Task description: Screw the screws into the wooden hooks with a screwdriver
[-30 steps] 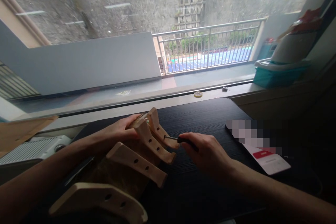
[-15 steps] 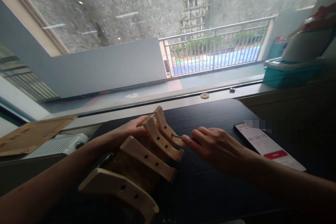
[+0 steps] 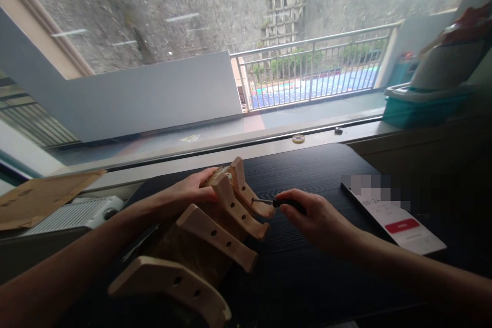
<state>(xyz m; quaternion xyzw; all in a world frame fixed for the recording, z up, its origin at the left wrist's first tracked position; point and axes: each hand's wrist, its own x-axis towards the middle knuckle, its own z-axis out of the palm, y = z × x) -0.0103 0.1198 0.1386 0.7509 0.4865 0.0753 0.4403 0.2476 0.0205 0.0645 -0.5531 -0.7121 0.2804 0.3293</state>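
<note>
A wooden frame (image 3: 234,246) with several pale, curved legs lies on the dark table, each leg showing two drilled holes. My left hand (image 3: 200,184) grips its far end, with the fingertips hidden behind the wood. In my right hand (image 3: 303,210), the fingers are closed around the black handle of a screwdriver (image 3: 288,204). The screwdriver's thin shaft points left, and its tip sits at a hole in the farthest leg (image 3: 246,192). Whether a screw is in that hole I cannot make out.
A phone (image 3: 403,223) showing a timer lies at the table's (image 3: 323,164) right side. On the window sill are a round yellowish disc (image 3: 298,139) and a small dark object (image 3: 338,130). A teal box (image 3: 423,107) stands right; cardboard (image 3: 49,195) and a white radiator (image 3: 77,215) are left.
My right hand has slid back along the screwdriver, so more of its black handle and shaft shows. The tip stays at the farthest leg. The view has shifted slightly.
</note>
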